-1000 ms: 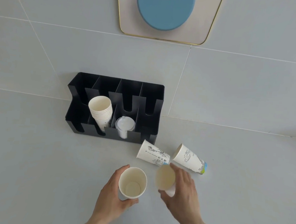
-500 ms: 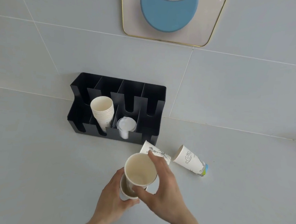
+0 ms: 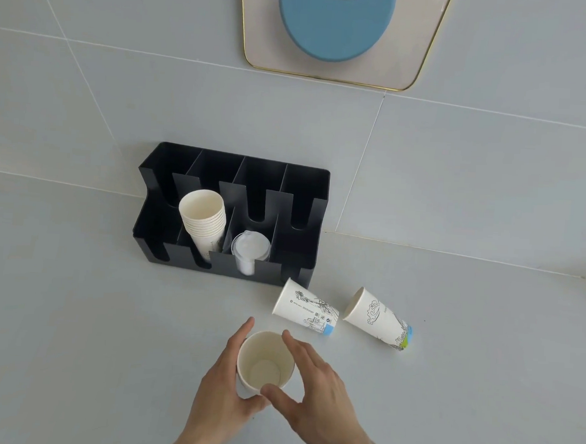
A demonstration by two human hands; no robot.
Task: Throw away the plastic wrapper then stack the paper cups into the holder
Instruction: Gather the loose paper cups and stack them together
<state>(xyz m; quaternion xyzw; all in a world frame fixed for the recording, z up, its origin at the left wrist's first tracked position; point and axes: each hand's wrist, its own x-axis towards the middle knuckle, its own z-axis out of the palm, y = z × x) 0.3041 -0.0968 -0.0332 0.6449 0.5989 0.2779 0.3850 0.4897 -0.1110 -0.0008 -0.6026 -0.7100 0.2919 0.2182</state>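
Centre left, the holder [image 3: 321,189] has stacked paper cups [image 3: 204,223] in its second front slot, clear lids [image 3: 250,250] in the third; two printed cups [image 3: 305,308] lie beside it. Lower centre, the left hand [image 3: 219,389] wraps an upright empty cup [image 3: 264,364]; the right hand [image 3: 318,395] touches its rim with nearly straight fingers.

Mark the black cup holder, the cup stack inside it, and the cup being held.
black cup holder [image 3: 223,265]: head view, front wall.
stack of paper cups [image 3: 201,208]: head view, top cup's inner wall.
held paper cup [image 3: 264,371]: head view, inside bottom.
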